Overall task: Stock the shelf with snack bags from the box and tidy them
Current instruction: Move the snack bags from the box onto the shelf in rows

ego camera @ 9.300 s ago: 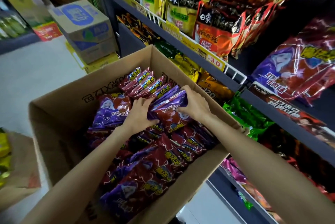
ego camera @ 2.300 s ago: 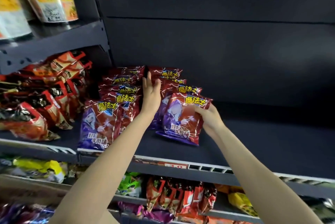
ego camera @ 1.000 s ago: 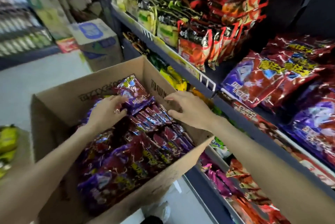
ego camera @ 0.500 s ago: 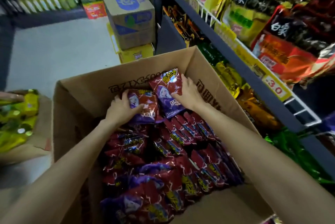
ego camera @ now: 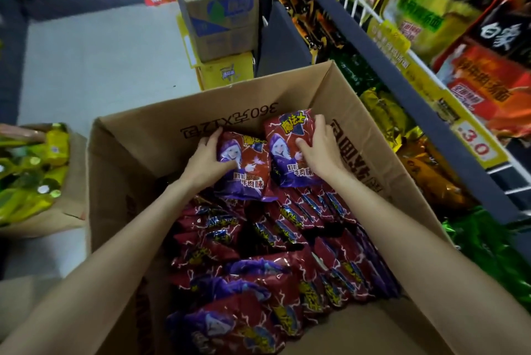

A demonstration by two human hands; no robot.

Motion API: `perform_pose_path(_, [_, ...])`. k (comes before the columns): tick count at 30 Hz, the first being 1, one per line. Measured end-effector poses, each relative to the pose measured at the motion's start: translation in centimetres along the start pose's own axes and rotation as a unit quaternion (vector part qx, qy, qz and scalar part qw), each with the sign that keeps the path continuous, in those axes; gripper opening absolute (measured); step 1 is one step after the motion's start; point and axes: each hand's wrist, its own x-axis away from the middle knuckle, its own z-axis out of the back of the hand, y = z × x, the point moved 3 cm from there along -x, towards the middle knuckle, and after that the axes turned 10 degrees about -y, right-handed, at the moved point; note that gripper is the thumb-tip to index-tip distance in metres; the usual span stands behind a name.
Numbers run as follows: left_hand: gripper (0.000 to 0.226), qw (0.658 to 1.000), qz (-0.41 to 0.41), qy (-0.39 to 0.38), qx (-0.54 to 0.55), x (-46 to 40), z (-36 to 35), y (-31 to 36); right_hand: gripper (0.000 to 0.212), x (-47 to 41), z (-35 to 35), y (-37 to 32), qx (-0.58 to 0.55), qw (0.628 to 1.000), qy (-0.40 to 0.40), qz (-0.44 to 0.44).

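An open cardboard box holds several red and purple snack bags. My left hand grips one snack bag by its left edge near the box's far wall. My right hand grips a second snack bag by its right edge, lifted upright beside the first. The two bags stand side by side, faces toward me. The shelf with other stocked snacks runs along the right.
Stacked cartons stand on the floor beyond the box. A second open box with yellow-green bags sits at the left. Pale floor lies between them. Price tags line the shelf edge.
Since half a second ago both hands have raised their bags more upright at the far end of the box. Earlier, the hands were tidying bags on the shelf, then returned to the box.
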Motion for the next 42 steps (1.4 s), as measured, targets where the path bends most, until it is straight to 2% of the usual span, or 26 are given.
perform_pose_path(6, [0.115, 0.997, -0.019, 0.001, 0.077, 1.5, 0.5, 2.3, 0.035, 5.3, 4.6, -1.9, -0.058, 0.997, 0.041, 0.03])
perform_pose_path(10, [0.08, 0.995, -0.085, -0.04, 0.046, 4.3, -0.3, 3.9, 0.04, 9.1, 7.4, -1.8, -0.118, 0.991, 0.064, 0.015])
perform_pose_path(13, [0.074, 0.987, -0.147, -0.055, -0.043, 6.4, -1.1, 4.9, 0.033, 12.0, 9.1, -1.7, -0.182, 0.98, 0.074, 0.011])
perform_pose_path(15, [0.071, 0.982, -0.168, -0.054, -0.067, 7.8, -1.0, 5.8, 0.037, 14.2, 10.3, -1.7, -0.23, 0.969, 0.085, 0.017])
perform_pose_path(17, [0.07, 0.979, -0.199, -0.029, -0.033, 9.4, -0.4, 7.4, 0.037, 16.5, 11.5, -1.4, -0.291, 0.952, 0.095, 0.027])
perform_pose_path(20, [0.07, 0.961, -0.257, -0.007, 0.097, 12.2, 0.3, 11.4, 0.031, 20.5, 13.2, 0.1, -0.387, 0.913, 0.126, 0.034])
perform_pose_path(25, [0.068, 0.91, -0.352, -0.045, 0.213, 16.7, -2.2, 20.3, 0.039, 27.7, 17.2, 3.0, -0.499, 0.82, 0.273, 0.056])
perform_pose_path(28, [0.064, 0.89, -0.389, -0.1, 0.218, 18.7, -5.8, 25.3, 0.043, 32.5, 20.0, 5.4, -0.494, 0.801, 0.331, 0.067])
perform_pose_path(32, [0.074, 0.882, -0.394, -0.147, 0.215, 20.0, -10.9, 30.2, 0.063, 38.9, 23.2, 9.5, -0.436, 0.827, 0.354, 0.029])
perform_pose_path(36, [0.059, 0.871, -0.388, -0.173, 0.246, 21.2, -14.7, 35.2, 0.022, 44.7, 27.2, 14.7, -0.392, 0.789, 0.473, -0.015])
perform_pose_path(38, [0.049, 0.861, -0.402, -0.184, 0.25, 21.6, -16.1, 37.7, 0.026, 46.5, 28.9, 17.7, -0.37, 0.775, 0.511, -0.046])
perform_pose_path(42, [0.045, 0.854, -0.414, -0.203, 0.243, 21.4, -18.9, 41.3, 0.035, 46.8, 29.6, 23.3, -0.318, 0.798, 0.497, -0.12])
